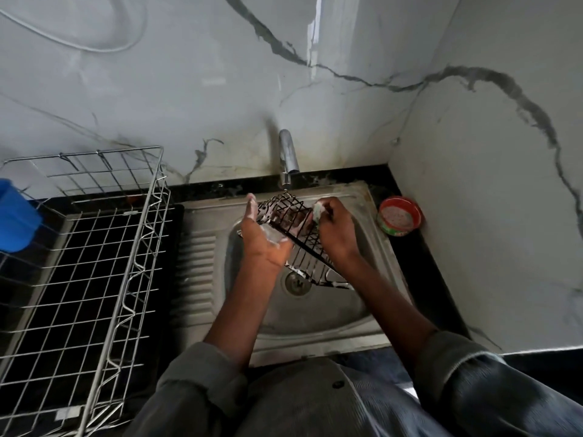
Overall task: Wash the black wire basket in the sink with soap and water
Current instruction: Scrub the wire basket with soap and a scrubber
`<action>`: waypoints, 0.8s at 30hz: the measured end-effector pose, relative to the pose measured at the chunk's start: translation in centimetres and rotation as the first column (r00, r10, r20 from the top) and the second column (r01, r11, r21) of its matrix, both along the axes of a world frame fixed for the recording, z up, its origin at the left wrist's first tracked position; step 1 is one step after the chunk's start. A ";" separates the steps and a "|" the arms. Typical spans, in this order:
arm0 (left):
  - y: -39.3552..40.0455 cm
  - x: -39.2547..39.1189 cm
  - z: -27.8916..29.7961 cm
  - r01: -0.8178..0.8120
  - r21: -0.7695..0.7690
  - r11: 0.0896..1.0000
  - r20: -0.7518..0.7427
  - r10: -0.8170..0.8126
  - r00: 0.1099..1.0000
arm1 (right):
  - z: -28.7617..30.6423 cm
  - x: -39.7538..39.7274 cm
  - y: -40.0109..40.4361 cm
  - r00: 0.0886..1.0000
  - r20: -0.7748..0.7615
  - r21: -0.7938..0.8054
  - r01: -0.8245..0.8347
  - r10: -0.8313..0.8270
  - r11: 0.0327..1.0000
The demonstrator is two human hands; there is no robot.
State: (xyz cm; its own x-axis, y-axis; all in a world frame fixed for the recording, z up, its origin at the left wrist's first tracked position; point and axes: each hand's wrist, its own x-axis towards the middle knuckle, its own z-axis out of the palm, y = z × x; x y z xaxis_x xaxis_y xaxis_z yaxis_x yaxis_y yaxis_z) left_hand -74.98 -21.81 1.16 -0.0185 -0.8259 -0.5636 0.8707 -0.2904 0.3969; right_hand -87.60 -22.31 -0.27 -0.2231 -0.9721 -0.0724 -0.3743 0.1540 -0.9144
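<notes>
I'm seeing the black wire basket tilting above the sink, below the tap. My left hand is gripping its nine-o'clock edge; my right hand, at three o'clock, is pinching a soapy scrubber against it.

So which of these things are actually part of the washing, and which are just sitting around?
In use:
black wire basket
left hand, holding it
right hand, gripping a scrubber
sink
tap
soap tub

Lying about:
steel rack
blue container
</notes>
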 end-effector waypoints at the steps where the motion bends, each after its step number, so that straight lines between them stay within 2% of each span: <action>1: 0.1 -0.4 -0.4 -0.001 -0.009 1.000 0.049 0.002 0.999 | -0.1 0.0 0.0 1.000 0.019 0.000 0.006 -0.006 1.000; 4: 0.4 -1.2 -2.0 0.011 0.003 1.000 0.204 -0.011 0.979 | -0.3 -0.2 0.1 0.998 0.055 0.032 0.019 -0.021 0.999; 8: 1.5 -1.7 -2.5 0.010 -0.081 0.997 0.054 -0.005 0.999 | -0.3 -0.7 -0.2 0.997 0.069 0.032 0.041 -0.043 0.999; 13: 1.4 -1.0 -2.3 -0.003 -0.076 0.997 0.029 0.005 1.000 | 1.3 -1.0 -0.2 0.954 0.292 0.117 0.040 -0.073 0.992; 14: 1.3 -0.9 -2.1 -0.007 -0.074 0.997 0.014 0.008 1.000 | 1.6 -1.1 -0.2 0.967 0.247 0.086 0.048 -0.068 0.995; 15: 1.2 -1.0 -1.8 -0.007 -0.078 0.997 -0.012 0.006 1.000 | 1.9 -1.2 -0.2 0.989 0.138 0.030 0.047 -0.051 0.998; 17: 1.0 -1.3 -1.5 0.004 -0.078 0.997 -0.056 -0.009 0.998 | 2.6 -1.1 0.0 0.985 -0.168 -0.113 0.031 -0.050 0.993; 18: 1.0 -1.4 -1.5 0.014 -0.076 0.997 -0.048 -0.018 0.999 | 3.0 -0.8 0.2 0.961 -0.267 -0.192 0.024 -0.076 0.981; 20: 0.7 -1.7 -1.1 0.012 -0.080 0.997 -0.029 -0.014 0.999 | 3.6 -0.2 0.3 0.950 -0.302 -0.323 -0.020 -0.083 0.946; 24: -0.1 -1.3 -0.2 -0.045 -0.087 0.995 -0.028 0.042 0.999 | 3.3 1.8 1.0 0.909 -0.405 -0.419 -0.277 0.095 0.865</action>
